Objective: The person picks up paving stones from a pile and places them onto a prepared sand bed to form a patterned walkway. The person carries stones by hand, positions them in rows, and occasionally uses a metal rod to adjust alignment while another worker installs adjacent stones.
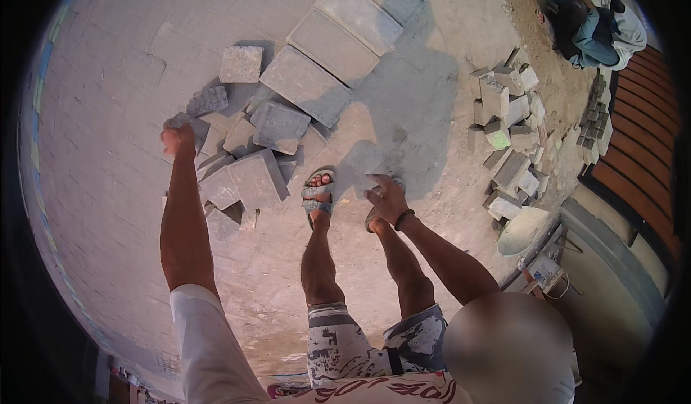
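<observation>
Left hand (176, 139) grips a grey block (197, 127) at the left side of a loose block pile (248, 177), right hand (387, 201) hangs near the right sandal (370, 222), fingers loosely bent and nothing seen in them, long slabs (308, 80) lie side by side beyond.

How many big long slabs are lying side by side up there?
3: the far slab at the top, the middle slab, and the near slab next to the jumbled blocks. More could be hidden under that pile.
</observation>
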Demonstrator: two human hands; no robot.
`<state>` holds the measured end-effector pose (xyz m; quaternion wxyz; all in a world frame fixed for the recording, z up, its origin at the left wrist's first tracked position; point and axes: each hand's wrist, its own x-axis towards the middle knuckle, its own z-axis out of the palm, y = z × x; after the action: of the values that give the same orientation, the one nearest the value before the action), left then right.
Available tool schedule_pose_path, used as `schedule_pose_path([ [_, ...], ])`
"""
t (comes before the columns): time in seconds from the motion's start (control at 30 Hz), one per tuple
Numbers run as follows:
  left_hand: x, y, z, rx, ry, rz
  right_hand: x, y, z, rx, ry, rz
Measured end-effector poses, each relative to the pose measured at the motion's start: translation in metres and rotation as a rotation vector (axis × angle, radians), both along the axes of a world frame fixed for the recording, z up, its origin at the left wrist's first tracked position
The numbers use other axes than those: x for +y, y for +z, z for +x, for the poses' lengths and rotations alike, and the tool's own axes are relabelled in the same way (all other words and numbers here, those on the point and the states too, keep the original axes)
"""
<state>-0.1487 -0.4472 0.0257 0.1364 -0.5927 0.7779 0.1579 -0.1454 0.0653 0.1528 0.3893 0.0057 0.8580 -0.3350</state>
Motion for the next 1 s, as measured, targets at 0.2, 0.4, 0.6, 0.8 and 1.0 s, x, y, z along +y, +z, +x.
schedule_pose_path([
  [0.2, -0.009, -0.043, 0.049, 0.248, -0.183, 0.434, 0.272, 0.075, 0.117, -0.328, -0.170, 0.741],
  [0.4, 0.070, 0.020, 0.017, 0.210, -0.310, 0.518, 0.318, 0.166, 0.196, -0.627, -0.316, 0.722],
  [0.6, 0.213, 0.127, -0.001, 0.772, -0.221, 0.487, 0.323, 0.218, 0.266, -0.842, -0.692, 0.569],
  [0.8, 0.376, 0.195, -0.013, 0.268, -0.596, 0.932, 0.353, 0.237, 0.278, -0.825, -0.552, 0.519],
  [1.0, 0.523, 0.193, -0.086, 0.178, -1.143, 0.852, 0.428, 0.170, 0.213, -0.694, -0.527, 0.585],
])
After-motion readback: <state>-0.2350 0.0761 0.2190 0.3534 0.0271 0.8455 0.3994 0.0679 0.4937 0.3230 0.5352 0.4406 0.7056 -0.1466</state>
